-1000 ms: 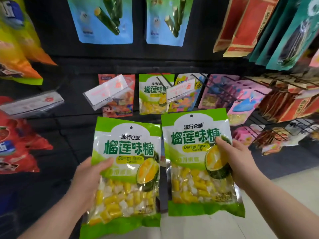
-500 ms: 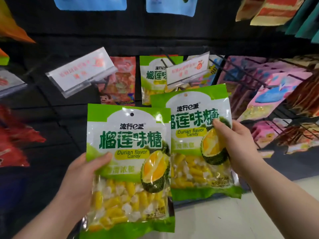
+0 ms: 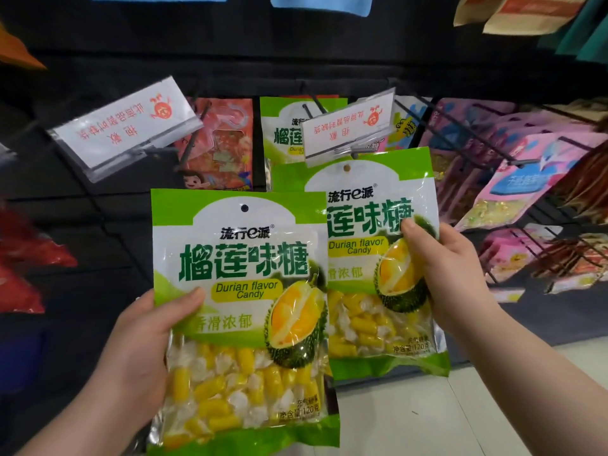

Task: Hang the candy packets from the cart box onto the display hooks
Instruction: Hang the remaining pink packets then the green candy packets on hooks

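Two green-and-white durian candy packets are held up before a black display wall. My left hand [image 3: 141, 353] grips the near packet [image 3: 243, 311] by its left edge, thumb on the front. My right hand [image 3: 450, 274] grips the far packet [image 3: 365, 258] by its right side; that packet sits partly behind the near one. The far packet's hang hole lies just below the tip of a display hook [image 3: 353, 155] that carries a white label tag [image 3: 348, 130]. One more durian packet [image 3: 283, 133] hangs at the back of that hook.
A second label tag [image 3: 125, 126] sticks out on a hook to the left, with a red packet [image 3: 223, 143] behind it. Pink packets [image 3: 513, 166] fill hooks on the right. Red bags hang at far left. Pale floor shows at lower right.
My right hand has lifted its packet up and forward toward the tagged hook. The left packet has risen slightly and now overlaps the right one. The view has moved closer to the wall.
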### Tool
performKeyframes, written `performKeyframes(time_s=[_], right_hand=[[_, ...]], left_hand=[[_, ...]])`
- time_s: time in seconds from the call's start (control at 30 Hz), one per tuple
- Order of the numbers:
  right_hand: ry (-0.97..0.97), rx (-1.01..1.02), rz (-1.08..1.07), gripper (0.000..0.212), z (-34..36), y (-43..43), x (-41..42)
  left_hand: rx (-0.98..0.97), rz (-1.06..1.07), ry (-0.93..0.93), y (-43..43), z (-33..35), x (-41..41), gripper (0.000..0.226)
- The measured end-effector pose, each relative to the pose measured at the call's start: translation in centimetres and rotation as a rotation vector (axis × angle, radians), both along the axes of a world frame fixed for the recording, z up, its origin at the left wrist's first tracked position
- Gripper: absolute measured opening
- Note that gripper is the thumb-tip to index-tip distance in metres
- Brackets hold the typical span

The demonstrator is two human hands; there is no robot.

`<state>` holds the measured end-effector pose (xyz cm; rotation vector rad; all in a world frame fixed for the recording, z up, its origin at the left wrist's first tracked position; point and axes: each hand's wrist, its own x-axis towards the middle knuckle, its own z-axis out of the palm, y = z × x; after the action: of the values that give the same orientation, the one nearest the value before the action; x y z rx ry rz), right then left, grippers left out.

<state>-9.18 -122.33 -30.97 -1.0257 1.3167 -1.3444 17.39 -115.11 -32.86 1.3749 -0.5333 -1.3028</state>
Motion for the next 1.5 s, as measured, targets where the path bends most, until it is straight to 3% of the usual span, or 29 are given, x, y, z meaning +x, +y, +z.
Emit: performKeyframes(time_s=[0.23,0.4,0.83,1.03,1.13,1.23,1.33,1.4,1.5], right_hand=[[-0.005,0.02,0.0,0.008,-0.1,-0.7,0.5],[-0.023,0.03,-0.012,0.009,-0.3,-1.9,1.0],[0.031,0.112,0.011,0.014,-1.9,-10.9,2.8],[0.187,0.163,0.053,0.025,-2.9,-12.8,1.8],[0.328,0.057,0.007,0.053,-2.9,-11.1,1.3],[0.307,0.038,0.074,0.037,-2.7,-7.2,0.7],[0.192,0.169,0.323,0.058,-2.7,-2.4,-0.1],[0.173,0.113,0.396,0.047,-2.6,0.3,-0.4],[0.178,0.001,0.242,0.043,-2.4,1.4,-0.8]], left_hand=[[-0.008,0.013,-0.006,-0.1,0.0,0.2,0.043],[-0.024,0.023,0.001,-0.4,-0.1,0.1,0.035],[-0.031,-0.001,0.019,-2.3,-1.6,-1.3,0.039],[-0.052,-0.026,0.058,-2.7,-2.3,-2.5,0.042],[-0.061,-0.037,0.081,-2.8,-2.4,-3.3,0.036],[-0.062,-0.05,0.104,-2.9,-2.3,-4.2,0.04],[-0.075,-0.073,0.124,-3.0,-2.1,-5.4,0.039],[-0.085,-0.106,0.134,-3.1,-1.9,-6.2,0.036],[-0.102,-0.168,0.124,-3.4,-1.3,-7.4,0.034]])
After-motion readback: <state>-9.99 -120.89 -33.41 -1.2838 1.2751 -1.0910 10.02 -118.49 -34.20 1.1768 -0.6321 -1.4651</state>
